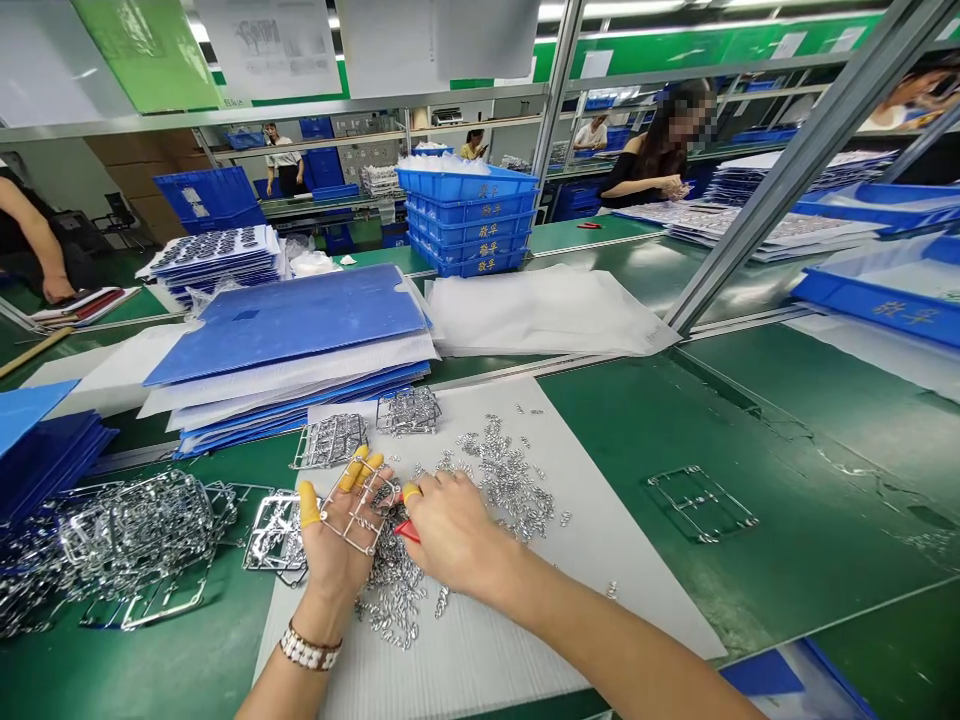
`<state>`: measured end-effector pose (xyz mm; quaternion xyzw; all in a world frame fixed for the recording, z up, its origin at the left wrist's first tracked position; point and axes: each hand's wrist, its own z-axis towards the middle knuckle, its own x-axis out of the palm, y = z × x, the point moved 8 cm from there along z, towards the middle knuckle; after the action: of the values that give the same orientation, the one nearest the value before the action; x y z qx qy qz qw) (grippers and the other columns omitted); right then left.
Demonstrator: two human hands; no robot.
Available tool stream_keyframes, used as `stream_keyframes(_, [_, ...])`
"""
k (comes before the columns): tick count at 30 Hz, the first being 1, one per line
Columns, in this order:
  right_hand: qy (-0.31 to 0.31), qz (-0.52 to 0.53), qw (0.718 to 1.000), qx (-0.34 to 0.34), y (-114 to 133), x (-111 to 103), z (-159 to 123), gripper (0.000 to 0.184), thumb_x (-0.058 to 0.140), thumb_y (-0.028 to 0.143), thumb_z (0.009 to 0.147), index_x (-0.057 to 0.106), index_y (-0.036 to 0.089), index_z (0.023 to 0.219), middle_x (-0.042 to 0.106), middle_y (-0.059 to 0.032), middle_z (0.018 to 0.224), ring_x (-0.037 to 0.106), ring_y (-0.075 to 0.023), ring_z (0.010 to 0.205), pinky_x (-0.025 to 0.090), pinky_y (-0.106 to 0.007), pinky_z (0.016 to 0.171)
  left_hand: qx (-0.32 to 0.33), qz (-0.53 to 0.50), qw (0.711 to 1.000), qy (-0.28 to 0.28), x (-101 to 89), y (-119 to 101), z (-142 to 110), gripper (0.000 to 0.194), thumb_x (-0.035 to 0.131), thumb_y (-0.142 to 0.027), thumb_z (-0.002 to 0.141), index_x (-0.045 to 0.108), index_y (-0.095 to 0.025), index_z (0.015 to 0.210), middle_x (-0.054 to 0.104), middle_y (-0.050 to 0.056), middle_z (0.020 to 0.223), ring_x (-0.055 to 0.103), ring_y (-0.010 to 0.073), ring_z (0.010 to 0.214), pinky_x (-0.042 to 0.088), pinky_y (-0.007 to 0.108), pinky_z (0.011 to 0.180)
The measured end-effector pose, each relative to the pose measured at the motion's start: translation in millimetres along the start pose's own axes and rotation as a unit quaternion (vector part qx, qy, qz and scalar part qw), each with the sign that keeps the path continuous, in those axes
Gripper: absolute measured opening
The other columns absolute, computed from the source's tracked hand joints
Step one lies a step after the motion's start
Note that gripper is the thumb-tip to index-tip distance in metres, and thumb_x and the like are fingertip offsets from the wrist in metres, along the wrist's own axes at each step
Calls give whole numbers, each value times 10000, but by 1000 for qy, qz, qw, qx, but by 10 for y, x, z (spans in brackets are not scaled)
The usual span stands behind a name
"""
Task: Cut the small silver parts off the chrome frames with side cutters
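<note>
My left hand [341,530], palm up with yellow finger cots, holds a chrome sprue frame [354,505] between thumb and fingers. My right hand [454,525] is closed around red-handled nippers [407,530], whose tip is at the frame's right side. Below both hands, many small shiny chrome pieces [517,480] lie loose on a white foam sheet [480,660]. Stacks of chrome frames [330,440] lie just beyond my left hand, and another small stack [276,535] is to its left.
A large heap of chrome frames [142,535] covers the left of the green table. One frame [703,503] lies at right. Blue sheets [300,315] are stacked behind, beside blue crates [469,220]. A slanted metal post [795,180] rises at right. Co-workers sit beyond.
</note>
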<state>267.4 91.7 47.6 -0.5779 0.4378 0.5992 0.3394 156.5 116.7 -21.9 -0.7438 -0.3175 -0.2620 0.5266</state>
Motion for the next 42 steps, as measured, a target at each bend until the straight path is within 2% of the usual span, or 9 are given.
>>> stream_keyframes(14, [-7, 21, 1000, -20, 111, 45, 37, 304, 577, 351, 836, 647, 111, 1010, 681, -139, 939, 634, -300, 903, 477, -419, 789, 46, 42, 998, 15, -65, 7, 18, 726, 412, -742, 787, 645, -201, 1212, 624, 118, 1253, 567, 277, 1126, 491, 355, 819])
stream_keyframes(22, [-6, 3, 1000, -28, 142, 48, 31, 293, 588, 352, 839, 644, 112, 997, 675, -137, 943, 633, -301, 893, 487, -420, 773, 40, 47, 998, 4, -84, 34, 11, 721, 417, -747, 778, 652, -210, 1198, 606, 114, 1284, 565, 280, 1132, 484, 369, 850])
stream_keyframes(28, [5, -8, 999, -33, 175, 79, 30, 257, 642, 262, 812, 635, 97, 1008, 677, -127, 892, 648, -245, 818, 478, -323, 694, 49, 45, 998, 11, -75, 20, 45, 709, 404, -738, 792, 664, -200, 1174, 615, 119, 1264, 568, 288, 1117, 484, 392, 857])
stream_keyframes(32, [-1, 1, 1000, -17, 95, 38, -18, 240, 609, 280, 834, 634, 121, 1012, 675, -126, 921, 633, -268, 886, 469, -352, 745, 73, 53, 995, 29, 0, -26, -15, 691, 399, -718, 809, 666, -192, 1169, 636, 132, 1219, 578, 307, 1095, 484, 427, 858])
stream_keyframes(34, [-16, 9, 1000, 2, -42, 27, -75, 226, 595, 271, 826, 640, 143, 1007, 672, -121, 948, 618, -283, 930, 459, -385, 795, 99, 112, 987, 57, 76, -133, -112, 622, 473, -661, 811, 661, -201, 1184, 640, 134, 1215, 565, 324, 1121, 455, 458, 914])
stream_keyframes(37, [-68, 23, 997, 25, -355, 67, -182, 226, 551, 233, 829, 650, 177, 1024, 666, -95, 929, 617, -272, 909, 461, -399, 796, 200, 262, 940, 87, 131, -558, -313, 491, 692, -451, 734, 682, -209, 1161, 627, 130, 1244, 488, 342, 1233, 356, 461, 1047])
stream_keyframes(39, [-105, 32, 993, 35, -585, 148, -259, 246, 535, 255, 824, 654, 172, 1023, 661, -98, 896, 623, -272, 859, 474, -395, 747, 305, 347, 886, 39, -2, -1062, -439, 483, 777, -318, 638, 711, -208, 1104, 609, 128, 1264, 413, 353, 1298, 295, 444, 1101])
stream_keyframes(41, [-128, 38, 990, 38, -770, 262, -328, 259, 512, 276, 819, 660, 172, 1004, 656, -99, 861, 622, -270, 812, 484, -398, 707, 382, 454, 803, -60, -273, -1631, -504, 548, 788, -307, 610, 694, -224, 1143, 568, 127, 1313, 353, 378, 1326, 226, 467, 1134])
stream_keyframes(42, [-135, 41, 989, 37, -835, 318, -357, 260, 500, 283, 818, 663, 177, 992, 655, -99, 853, 621, -268, 798, 489, -404, 706, 396, 550, 728, -104, -401, -1880, -494, 626, 778, -367, 622, 646, -239, 1220, 520, 124, 1369, 319, 397, 1339, 182, 506, 1141])
